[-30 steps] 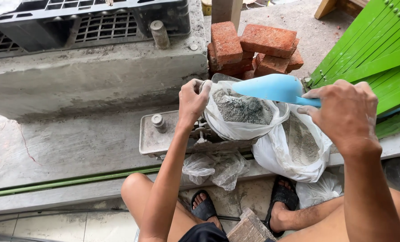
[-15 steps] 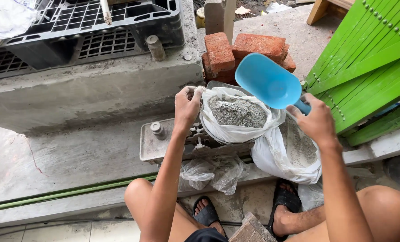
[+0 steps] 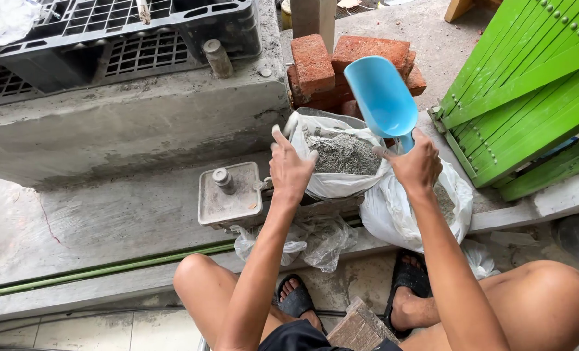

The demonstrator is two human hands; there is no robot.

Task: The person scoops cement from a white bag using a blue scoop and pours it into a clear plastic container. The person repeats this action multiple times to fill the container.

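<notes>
My right hand (image 3: 418, 166) grips the handle of a light blue plastic scoop (image 3: 381, 95), held upright and empty above a white plastic bag (image 3: 331, 183) filled with grey powder (image 3: 341, 153). My left hand (image 3: 290, 166) holds the left rim of that bag open. The bag sits on a small metal scale (image 3: 227, 198) on a concrete ledge. A second white bag (image 3: 393, 214) with grey powder lies just right of it, under my right forearm.
Red bricks (image 3: 328, 62) are stacked behind the bag. A dark plastic pallet (image 3: 127, 39) lies on the concrete block at upper left. Green slatted wooden panels (image 3: 529, 84) lean at right. Crumpled clear bags (image 3: 315, 240) hang below the ledge. My knees and sandalled feet are below.
The scoop was tipped over the bag a second ago; my right hand has lifted it up and back, now upright and empty. My left hand stays on the bag rim.
</notes>
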